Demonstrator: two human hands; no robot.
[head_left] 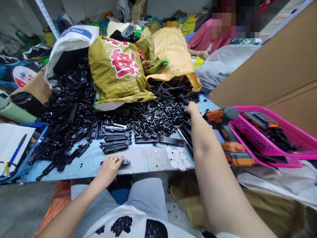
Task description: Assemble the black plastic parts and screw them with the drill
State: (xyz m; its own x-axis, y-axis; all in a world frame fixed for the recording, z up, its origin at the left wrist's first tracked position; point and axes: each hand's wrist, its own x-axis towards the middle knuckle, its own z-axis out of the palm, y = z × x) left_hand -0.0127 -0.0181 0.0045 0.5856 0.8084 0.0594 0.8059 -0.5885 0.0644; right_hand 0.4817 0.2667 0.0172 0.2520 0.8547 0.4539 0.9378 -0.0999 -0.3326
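Observation:
My left hand (109, 169) rests at the near edge of the pale blue table (89, 163), its fingers curled over a short black plastic strip (125, 162) that lies flat there. My right hand (191, 107) reaches far out into a heap of small black plastic pieces (153, 115); its fingers are bent down among them and what they grip is hidden. Stacked black combs or clips (116, 138) lie between the two hands. Several white round discs (177, 157) sit beside my right forearm.
Yellow woven sacks (116, 69) and a white sack (71, 39) spill black parts at the back. An orange cordless drill (226, 135) lies right of my arm, against a pink basket (269, 138). A blue tray with paper (15, 148) is left. Another person sits beyond the sacks.

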